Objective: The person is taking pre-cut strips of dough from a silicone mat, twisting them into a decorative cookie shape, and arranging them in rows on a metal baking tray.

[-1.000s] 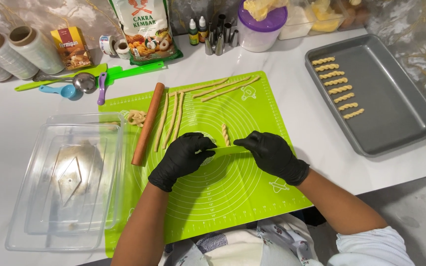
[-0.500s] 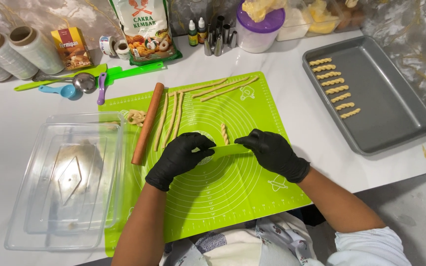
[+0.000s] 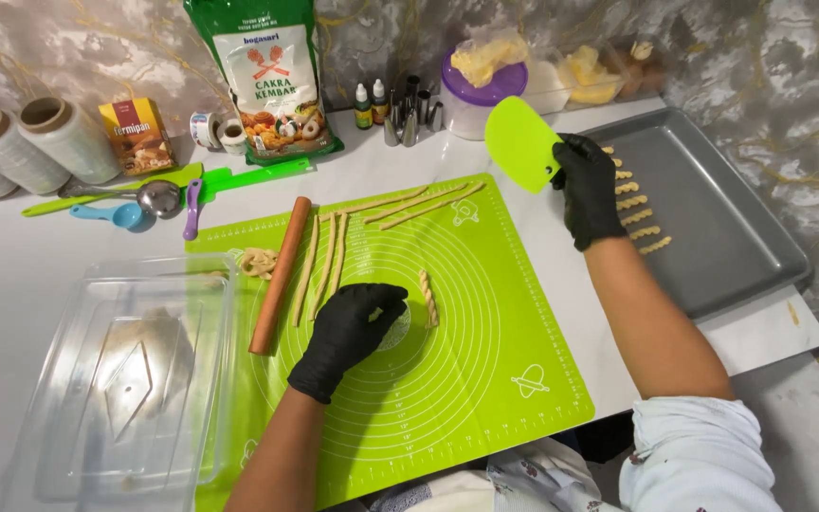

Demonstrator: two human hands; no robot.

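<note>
Both my hands wear black gloves. My left hand (image 3: pixel 353 327) rests palm-down on the green silicone mat (image 3: pixel 466 379), fingers curled over a small bit of dough. Just right of it lies a short twisted dough stick (image 3: pixel 427 297). My right hand (image 3: pixel 588 188) is raised over the table's right side, holding a green dough scraper (image 3: pixel 521 144) near the grey baking tray (image 3: pixel 713 228). Several twisted dough pieces (image 3: pixel 639 213) lie in a column on the tray. Long dough ropes (image 3: pixel 326 261) and a wooden rolling pin (image 3: pixel 280 275) lie on the mat's left part.
A clear plastic container lid (image 3: pixel 125 379) sits at the left. Along the back stand a flour bag (image 3: pixel 267 76), film rolls (image 3: pixel 40 142), small bottles (image 3: pixel 372 104), piping nozzles, a purple-lidded tub (image 3: pixel 476 100), a green spatula, measuring spoons (image 3: pixel 144 204).
My right hand has lifted off the mat and moved up and right toward the tray, now holding the green scraper. My left hand stays on the mat.
</note>
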